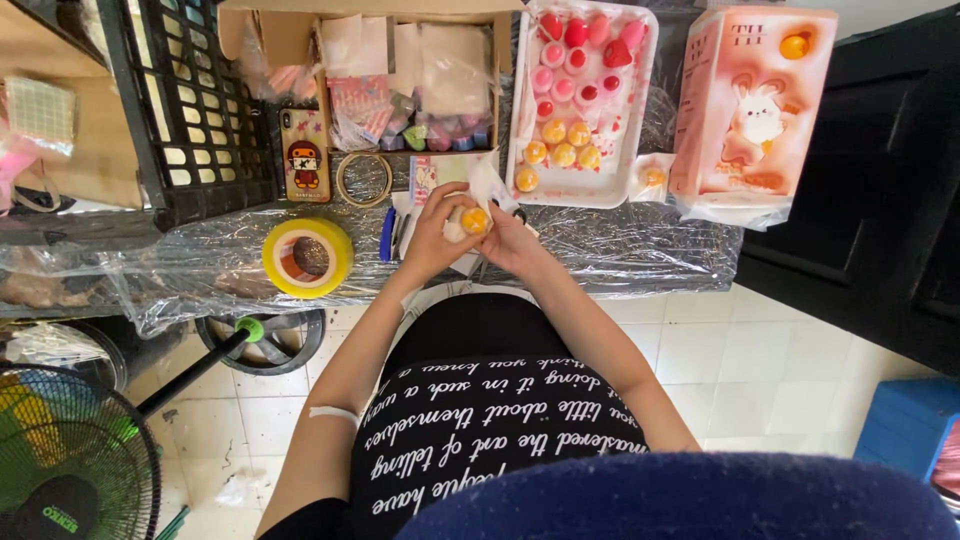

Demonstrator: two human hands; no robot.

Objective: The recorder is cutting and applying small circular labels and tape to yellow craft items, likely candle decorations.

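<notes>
Both hands, the left hand (432,232) and right hand (508,238), pinch a small yellow ball (474,220) between them above the plastic-covered table (620,255), just below a white tray (523,120) of pink and yellow balls.

Bare arms, no sleeves reaching the elbows. Black top (480,420) covered in rows of white cursive lettering. Thin white band or strip (333,413) across the left forearm. Hands bare: left hand (432,232), right hand (515,240), no rings or gloves visible. Dark blue fabric (690,497) at bottom edge.
</notes>
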